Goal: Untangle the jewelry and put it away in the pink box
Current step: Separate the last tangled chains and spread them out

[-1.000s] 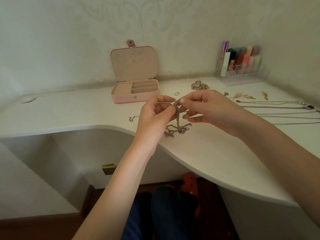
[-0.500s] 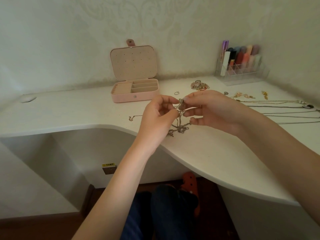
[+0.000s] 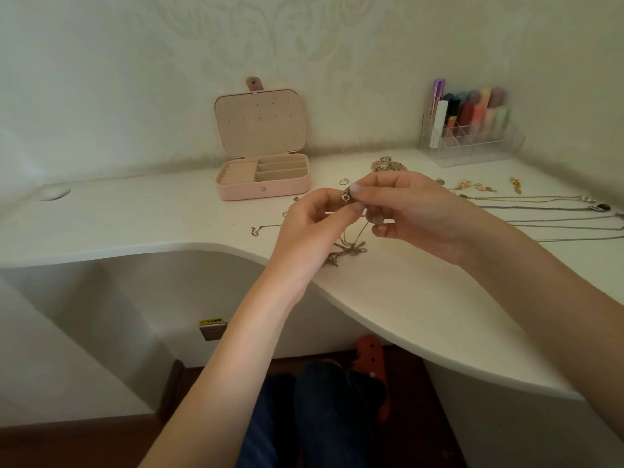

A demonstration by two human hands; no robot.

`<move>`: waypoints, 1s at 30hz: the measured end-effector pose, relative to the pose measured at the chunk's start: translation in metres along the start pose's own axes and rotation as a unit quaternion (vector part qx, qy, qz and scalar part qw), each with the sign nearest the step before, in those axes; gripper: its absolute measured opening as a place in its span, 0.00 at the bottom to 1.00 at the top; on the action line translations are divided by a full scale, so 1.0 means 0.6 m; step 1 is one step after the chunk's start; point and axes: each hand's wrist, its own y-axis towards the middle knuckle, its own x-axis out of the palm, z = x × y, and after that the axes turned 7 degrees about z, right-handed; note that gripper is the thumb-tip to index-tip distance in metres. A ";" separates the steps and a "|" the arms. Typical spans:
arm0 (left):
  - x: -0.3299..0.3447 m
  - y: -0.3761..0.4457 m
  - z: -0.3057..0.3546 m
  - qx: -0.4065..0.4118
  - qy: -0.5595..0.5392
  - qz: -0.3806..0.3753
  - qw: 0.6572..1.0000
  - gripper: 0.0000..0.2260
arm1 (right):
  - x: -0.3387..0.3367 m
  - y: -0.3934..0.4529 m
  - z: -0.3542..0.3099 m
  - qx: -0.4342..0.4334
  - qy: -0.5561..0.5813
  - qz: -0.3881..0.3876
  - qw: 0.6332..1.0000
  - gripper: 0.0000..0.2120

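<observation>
A tangled chain [image 3: 349, 247] hangs between both hands, its knotted lower end lying on the white desk [image 3: 169, 221]. My left hand [image 3: 312, 231] pinches the chain from the left. My right hand [image 3: 410, 211] pinches its clasp end between thumb and forefinger, just above the left fingertips. The pink box [image 3: 263, 184] stands open behind my hands, lid upright, compartments showing. A thin chain [image 3: 265, 228] lies left of my hands. Untangled necklaces [image 3: 553, 214] lie stretched out to the right.
A clear organiser [image 3: 472, 143] with cosmetics stands at the back right corner. A beaded bracelet [image 3: 388, 165], a ring [image 3: 343, 181], and gold earrings [image 3: 476, 187] lie behind my hands. The desk's curved front edge runs below my wrists; my legs are under it.
Both hands rose a little with the chain's clasp end, and the right fingers shifted their pinch on it. The knotted end stays on the desk.
</observation>
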 end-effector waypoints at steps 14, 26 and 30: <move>-0.006 0.000 0.005 0.030 -0.002 0.069 0.997 0.11 | -0.003 -0.006 -0.012 0.026 -0.022 0.036 0.999 0.15; 0.000 0.001 -0.014 0.133 0.103 0.109 0.980 0.09 | -0.001 -0.015 -0.018 0.031 -0.114 -0.020 0.993 0.02; -0.009 0.001 -0.017 0.172 0.146 0.111 0.968 0.08 | 0.001 -0.020 -0.019 0.028 -0.149 -0.031 0.988 0.01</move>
